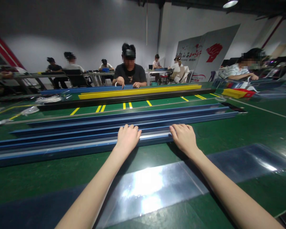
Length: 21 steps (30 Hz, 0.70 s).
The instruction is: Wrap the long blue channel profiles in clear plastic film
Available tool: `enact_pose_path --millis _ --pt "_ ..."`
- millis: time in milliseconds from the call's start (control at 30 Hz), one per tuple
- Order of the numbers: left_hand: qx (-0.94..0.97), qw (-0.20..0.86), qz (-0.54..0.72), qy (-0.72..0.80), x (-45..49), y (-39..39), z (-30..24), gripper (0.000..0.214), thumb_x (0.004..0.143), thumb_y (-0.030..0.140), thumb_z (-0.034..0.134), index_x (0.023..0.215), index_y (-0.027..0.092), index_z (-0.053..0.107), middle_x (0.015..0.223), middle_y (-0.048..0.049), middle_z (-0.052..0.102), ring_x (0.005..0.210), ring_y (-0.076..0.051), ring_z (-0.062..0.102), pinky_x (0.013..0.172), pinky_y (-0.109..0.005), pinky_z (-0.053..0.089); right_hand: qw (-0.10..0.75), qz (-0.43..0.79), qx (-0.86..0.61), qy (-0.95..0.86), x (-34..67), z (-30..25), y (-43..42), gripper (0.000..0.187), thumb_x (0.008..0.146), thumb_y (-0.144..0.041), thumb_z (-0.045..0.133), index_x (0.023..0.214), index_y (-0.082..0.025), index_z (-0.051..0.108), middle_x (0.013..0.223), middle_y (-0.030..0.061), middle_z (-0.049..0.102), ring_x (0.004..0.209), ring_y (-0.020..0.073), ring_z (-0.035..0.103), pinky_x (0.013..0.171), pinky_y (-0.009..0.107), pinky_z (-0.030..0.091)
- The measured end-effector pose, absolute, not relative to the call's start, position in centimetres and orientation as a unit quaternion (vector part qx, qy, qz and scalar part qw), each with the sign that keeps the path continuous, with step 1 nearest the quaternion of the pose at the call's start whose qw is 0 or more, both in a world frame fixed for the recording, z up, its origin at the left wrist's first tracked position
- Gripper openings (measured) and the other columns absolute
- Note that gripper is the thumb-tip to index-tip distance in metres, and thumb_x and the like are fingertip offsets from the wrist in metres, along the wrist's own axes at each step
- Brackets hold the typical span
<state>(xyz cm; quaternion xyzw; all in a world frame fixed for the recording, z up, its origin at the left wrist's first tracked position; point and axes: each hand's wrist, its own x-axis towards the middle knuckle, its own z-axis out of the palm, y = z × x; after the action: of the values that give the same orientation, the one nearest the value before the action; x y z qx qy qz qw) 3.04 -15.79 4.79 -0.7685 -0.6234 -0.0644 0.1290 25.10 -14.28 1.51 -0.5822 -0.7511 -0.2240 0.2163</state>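
The nearest long blue channel strip lies across the green table, with a pale band along its inside. My left hand is closed over this strip, fingers curled over the far side and thumb on the near right. My right hand is closed around its right end, thumb toward the left; its fingertips are partly hidden. Just beyond lie several similar blue channel strips, side by side. Between my forearms and on both sides, a clear plastic sheet lies flat and shines with reflected light.
Across the green table lie yellow strips and a black strip. Yellow tape marks cross the tabletop. A co-worker sits opposite, hands on a blue strip. Red and yellow trays stand at right.
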Motion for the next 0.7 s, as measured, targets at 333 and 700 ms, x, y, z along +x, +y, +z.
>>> enact_pose_path --millis 333,700 --pt "-0.838 0.094 -0.106 -0.527 4.0 -15.8 4.1 0.032 0.089 0.031 0.031 0.105 0.018 0.056 0.11 -0.0067 0.057 0.103 -0.021 0.047 0.081 -0.032 0.038 0.208 -0.188 -0.494 -0.823 24.7 1.0 -14.2 0.034 0.091 -0.032 0.029 0.087 -0.017 0.059 0.092 0.0064 0.065 0.087 0.0174 0.053 0.08 0.031 0.028" --pt "-0.865 0.063 -0.104 -0.487 4.4 -16.0 3.6 0.041 0.089 0.045 0.029 0.112 0.021 0.053 0.121 -0.004 0.054 0.108 -0.019 0.046 0.085 -0.032 0.037 0.214 -0.184 -0.461 -0.841 24.6 1.2 -14.4 0.031 0.09 -0.032 0.033 0.092 -0.018 0.061 0.104 0.0044 0.064 0.093 0.0165 0.052 0.082 0.031 0.028"
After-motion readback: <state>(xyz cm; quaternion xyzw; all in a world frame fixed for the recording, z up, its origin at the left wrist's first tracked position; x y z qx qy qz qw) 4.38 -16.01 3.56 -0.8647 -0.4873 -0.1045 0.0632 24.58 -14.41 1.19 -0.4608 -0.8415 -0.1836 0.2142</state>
